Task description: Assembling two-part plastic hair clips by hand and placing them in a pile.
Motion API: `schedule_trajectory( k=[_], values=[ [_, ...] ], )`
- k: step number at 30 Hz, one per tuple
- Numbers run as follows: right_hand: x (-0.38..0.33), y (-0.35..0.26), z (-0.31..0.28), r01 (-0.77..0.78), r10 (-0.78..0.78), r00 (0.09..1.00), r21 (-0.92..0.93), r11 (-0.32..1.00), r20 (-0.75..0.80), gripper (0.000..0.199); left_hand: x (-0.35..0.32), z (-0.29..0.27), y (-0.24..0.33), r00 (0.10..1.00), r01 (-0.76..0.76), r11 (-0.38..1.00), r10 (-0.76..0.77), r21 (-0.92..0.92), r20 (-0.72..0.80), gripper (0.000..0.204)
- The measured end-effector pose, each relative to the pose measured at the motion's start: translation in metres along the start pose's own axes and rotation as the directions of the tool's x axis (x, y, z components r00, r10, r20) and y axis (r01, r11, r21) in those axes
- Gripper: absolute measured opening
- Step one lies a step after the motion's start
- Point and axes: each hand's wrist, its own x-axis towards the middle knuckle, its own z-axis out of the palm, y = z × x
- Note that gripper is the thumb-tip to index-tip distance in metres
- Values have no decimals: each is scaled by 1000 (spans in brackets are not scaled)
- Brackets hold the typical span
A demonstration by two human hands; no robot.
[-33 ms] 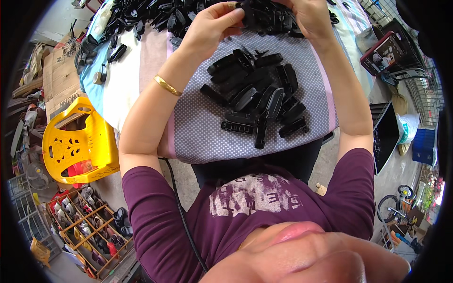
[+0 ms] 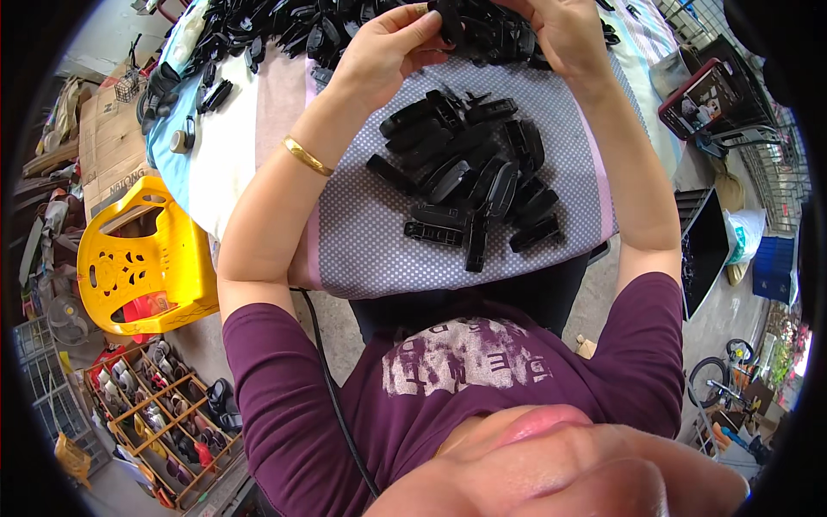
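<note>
At the top of the view, my left hand (image 2: 398,41) pinches a long, dark black plastic piece (image 2: 450,26) between thumb and fingers. My right hand (image 2: 567,33) is close by on the right, its fingers curled, with the fingertips cut off by the upper edge. Whatever it grips there is hidden. Between my forearms, a loose heap of elongated black plastic pieces (image 2: 448,177) lies on the dotted grey cloth. A much larger pile of similar black pieces (image 2: 314,34) spreads behind and under my hands.
The table's striped cloth (image 2: 280,112) hangs over its edges. A yellow plastic chair (image 2: 146,258) stands at the left, above a shoe rack (image 2: 164,422). At the right are a phone or tablet (image 2: 693,99) on a stand and a black bin (image 2: 702,246). A cable (image 2: 323,370) runs down my front.
The black piece at my left fingertips has tilted slightly, and my right fingers have shifted a little. The heap between my arms looks the same.
</note>
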Motion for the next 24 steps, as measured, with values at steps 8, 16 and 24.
schedule_trajectory(
  k=[8,16,24],
  values=[
    [-37,6,27,87,-22,986,-404,911,162,27,-5,16,-1,988,-109,993,113,43,-106,24],
    [-38,-2,27,130,-49,981,-452,882,187,24,-6,16,2,957,-226,961,250,161,-148,32],
    [-46,-13,37,193,-96,976,-575,795,195,24,5,-6,-9,833,-503,861,505,-68,226,34]
  ],
)
